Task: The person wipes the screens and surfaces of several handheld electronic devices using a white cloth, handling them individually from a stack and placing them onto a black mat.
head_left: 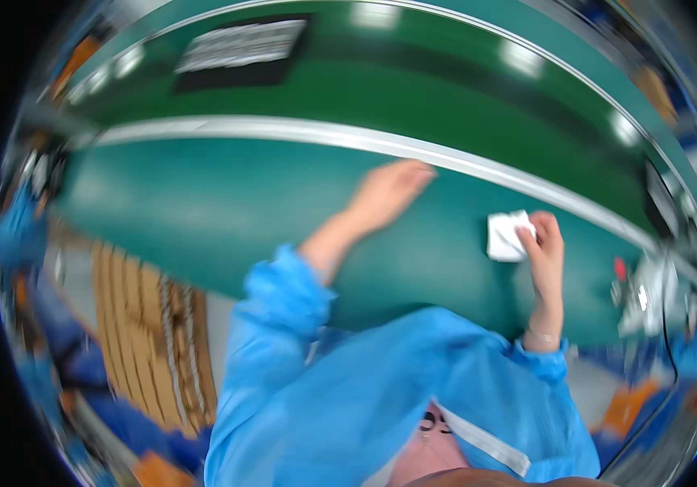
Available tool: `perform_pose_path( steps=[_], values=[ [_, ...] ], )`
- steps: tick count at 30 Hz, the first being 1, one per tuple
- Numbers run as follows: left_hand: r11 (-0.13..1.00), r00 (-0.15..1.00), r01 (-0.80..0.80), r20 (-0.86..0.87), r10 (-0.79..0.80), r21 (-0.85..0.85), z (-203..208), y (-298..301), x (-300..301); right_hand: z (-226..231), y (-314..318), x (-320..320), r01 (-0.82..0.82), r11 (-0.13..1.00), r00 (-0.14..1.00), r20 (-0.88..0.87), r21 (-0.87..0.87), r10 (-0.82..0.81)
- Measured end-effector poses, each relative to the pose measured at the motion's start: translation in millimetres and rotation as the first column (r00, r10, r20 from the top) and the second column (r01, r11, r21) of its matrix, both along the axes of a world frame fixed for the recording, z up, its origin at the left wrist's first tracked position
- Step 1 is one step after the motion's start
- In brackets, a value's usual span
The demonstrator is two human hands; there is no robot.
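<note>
Between the thumb and fingers of my right hand (549, 247) is a small white folded cloth (507, 236), held over the right part of the green work surface (202, 191). My left hand (390, 193) reaches forward, its fingertips close to the pale metal rail (299, 130) along the far side of that surface. Motion smears its fingers, so I cannot make out whether they are curled or stretched, and no object shows in it. Both forearms come out of blue sleeves.
Beyond the rail runs a dark green conveyor belt (413, 85) with a black tray (239, 75) bearing pale pieces at its far left. At the right end lie a clear plastic bag (650, 296) and a small red item (620, 269). People in blue are partly visible at the left edge.
</note>
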State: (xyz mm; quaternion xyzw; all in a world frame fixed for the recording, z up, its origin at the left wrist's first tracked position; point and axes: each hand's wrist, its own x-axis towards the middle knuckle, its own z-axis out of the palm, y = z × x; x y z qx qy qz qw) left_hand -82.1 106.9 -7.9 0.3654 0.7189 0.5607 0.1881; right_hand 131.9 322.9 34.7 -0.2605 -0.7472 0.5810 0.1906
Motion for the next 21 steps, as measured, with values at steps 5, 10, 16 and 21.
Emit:
perform_pose_path(
  steps=[5, 10, 16, 21],
  values=[
    [0.996, 0.998, 0.045, -0.045, -0.048, -0.075, 8.0, -15.9, -15.8, 2.3, 50.0, 85.3, 0.431, 0.902, 0.901, -0.044, 0.007, -0.431],
    [0.996, 0.999, 0.038, -0.031, -0.040, -0.079, 6.0, -26.0, -19.8, -11.7, 65.1, 128.8, 0.409, 0.144, 0.688, -0.201, 0.901, -0.698],
    [0.993, 1.000, 0.018, 0.008, -0.017, -0.119, 4.6, -25.7, -22.6, -31.5, 40.5, 92.4, 0.328, 0.481, 0.784, 0.050, 0.813, -0.619],
    [0.993, 1.000, 0.008, 0.011, -0.007, -0.119, 4.8, -21.6, -24.2, -33.5, 66.4, 81.8, 0.088, 0.192, 0.628, 0.095, 0.977, -0.773]
  ],
)
